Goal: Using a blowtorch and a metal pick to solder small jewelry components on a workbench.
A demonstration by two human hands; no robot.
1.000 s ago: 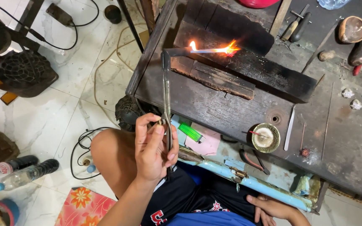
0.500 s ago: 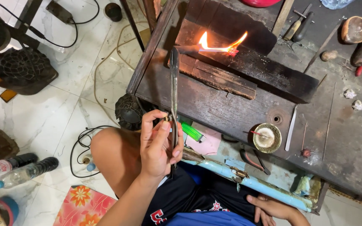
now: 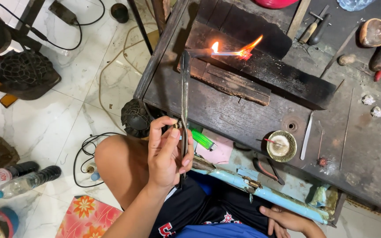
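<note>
Since the earlier frames the flame has drifted a little and its tongue now leans away from the left hand (image 3: pixel 166 152), while that hand has shifted slightly along the bench edge with the torch kept up.

Head view: the left hand is closed around the lower end of a long thin metal torch pipe (image 3: pixel 184 94), fingers wrapped round the stem and thumb pressed on a small valve. Far ahead of that hand the nozzle bends sideways and throws a blue-orange flame (image 3: pixel 237 49) onto a glowing work piece (image 3: pixel 244 54) lying on a charred black block (image 3: pixel 261 66). Just beside the fingers, on the bench, lies a green lighter (image 3: pixel 203 139); further out from the hand sits a small round brass dish (image 3: pixel 282 146). The right hand (image 3: pixel 287 220) rests low by the person's lap, under the pale blue pipe (image 3: pixel 261 190) along the bench front; it looks loosely curled and holds nothing that shows.

Risk, as a judgement: the lighter lies near the hot pipe, and a slip of the grip could swing the flame toward it or the bare knee (image 3: pixel 115 163); the wooden bench (image 3: pixel 225 110) could scorch further
</note>
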